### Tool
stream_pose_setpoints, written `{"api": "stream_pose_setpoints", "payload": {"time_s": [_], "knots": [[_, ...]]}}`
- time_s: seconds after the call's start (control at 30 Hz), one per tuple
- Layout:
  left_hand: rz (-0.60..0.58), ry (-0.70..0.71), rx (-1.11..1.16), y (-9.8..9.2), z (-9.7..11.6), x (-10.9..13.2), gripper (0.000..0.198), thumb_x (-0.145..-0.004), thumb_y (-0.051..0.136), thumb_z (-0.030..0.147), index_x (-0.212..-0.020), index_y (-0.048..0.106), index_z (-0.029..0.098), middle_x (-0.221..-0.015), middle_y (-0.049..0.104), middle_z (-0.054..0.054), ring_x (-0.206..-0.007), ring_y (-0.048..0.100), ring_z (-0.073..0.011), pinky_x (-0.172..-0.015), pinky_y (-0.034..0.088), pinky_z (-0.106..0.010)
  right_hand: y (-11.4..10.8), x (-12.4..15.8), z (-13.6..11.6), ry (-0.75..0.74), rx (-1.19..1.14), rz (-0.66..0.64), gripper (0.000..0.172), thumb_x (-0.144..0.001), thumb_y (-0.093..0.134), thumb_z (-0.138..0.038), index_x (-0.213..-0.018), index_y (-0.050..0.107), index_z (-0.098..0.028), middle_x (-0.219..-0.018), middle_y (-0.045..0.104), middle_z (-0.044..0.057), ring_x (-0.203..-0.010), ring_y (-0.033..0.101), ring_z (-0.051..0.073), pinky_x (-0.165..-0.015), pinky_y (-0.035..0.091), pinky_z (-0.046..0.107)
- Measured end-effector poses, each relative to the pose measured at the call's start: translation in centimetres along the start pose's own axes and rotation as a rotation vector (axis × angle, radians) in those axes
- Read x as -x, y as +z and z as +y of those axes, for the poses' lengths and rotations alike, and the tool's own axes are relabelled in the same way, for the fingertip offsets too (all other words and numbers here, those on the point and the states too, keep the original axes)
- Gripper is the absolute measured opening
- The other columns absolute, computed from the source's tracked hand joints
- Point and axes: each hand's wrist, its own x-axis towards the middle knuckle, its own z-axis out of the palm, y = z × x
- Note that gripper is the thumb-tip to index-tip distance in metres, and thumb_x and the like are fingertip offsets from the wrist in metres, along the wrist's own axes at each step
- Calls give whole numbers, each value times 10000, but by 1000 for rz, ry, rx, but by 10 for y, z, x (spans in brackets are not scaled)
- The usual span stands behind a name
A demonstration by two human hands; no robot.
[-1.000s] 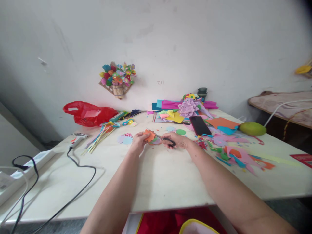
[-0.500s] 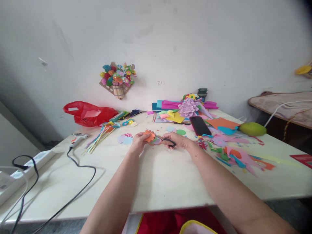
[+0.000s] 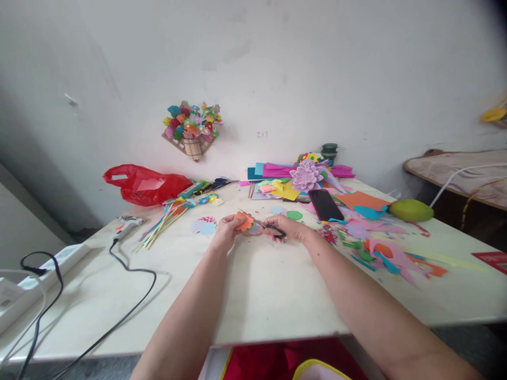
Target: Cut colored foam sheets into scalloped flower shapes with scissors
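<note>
By the left hand (image 3: 227, 231), a flat, scalloped orange piece (image 3: 246, 221) (foam or paper, unclear) is pinched at its left side. Across its upper-right edge, slim black-handled metal scissors (image 3: 273, 228) are slanted up-left, gripped by the right hand's (image 3: 290, 228) curled fingers.

"217" or "Z17" (image 3: 262, 134) on the wall (image 3: 301, 79)

Orange paper flower (image 3: 246, 221): left side hidden under the left grip (image 3: 226, 230). Scissors (image 3: 273, 228): handles partly hidden by the right grip (image 3: 291, 228); contact of blades with paper too small to tell. Paper circle (image 3: 255, 230) behind flower: partly covered. Red bag (image 3: 146, 186): contents hidden. Power strip (image 3: 73, 260): cut off, left edge. Red card (image 3: 492, 260): cut off, right edge; print unreadable. Yellow strip (image 3: 455, 259): blurred.
</note>
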Motion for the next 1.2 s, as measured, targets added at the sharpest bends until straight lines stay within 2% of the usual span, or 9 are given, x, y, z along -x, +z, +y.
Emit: {"api": "stream_pose_setpoints", "payload": {"time_s": [0.27,0.47,0.9,1.2], "knots": [[-1,6,16,3,3,4,196,-511,786,239,-645,696,128,-692,715,-75,-596,635,-159,-588,492,-263,2,1,1,-39,48,18,215,-743,579,-356,-690,558,-149,-495,554,-29,-353,454,58,-334,281,172],[16,9,15,0,-2,1,160,-519,773,223,-546,634,147,-572,661,-36,-527,596,-138,-543,466,-252,6,5,-5,-59,119,62,282,-751,613,-409,-689,547,-143,-522,565,-25,-361,459,51,-329,261,169],[27,-47,9,-1,-4,-1,214,-489,784,235,-567,605,146,-551,616,3,-508,568,-111,-521,437,-235,7,5,-3,-86,70,61,285,-754,601,-419,-706,533,-147,-531,571,-19,-360,464,55,-303,213,176],[9,-75,19,5,-1,3,213,-496,782,237,-569,604,146,-563,643,-19,-526,592,-133,-531,453,-246,8,4,-1,-93,7,66,281,-773,553,-425,-736,537,-147,-548,584,-9,-366,481,64,-289,225,174]]}}
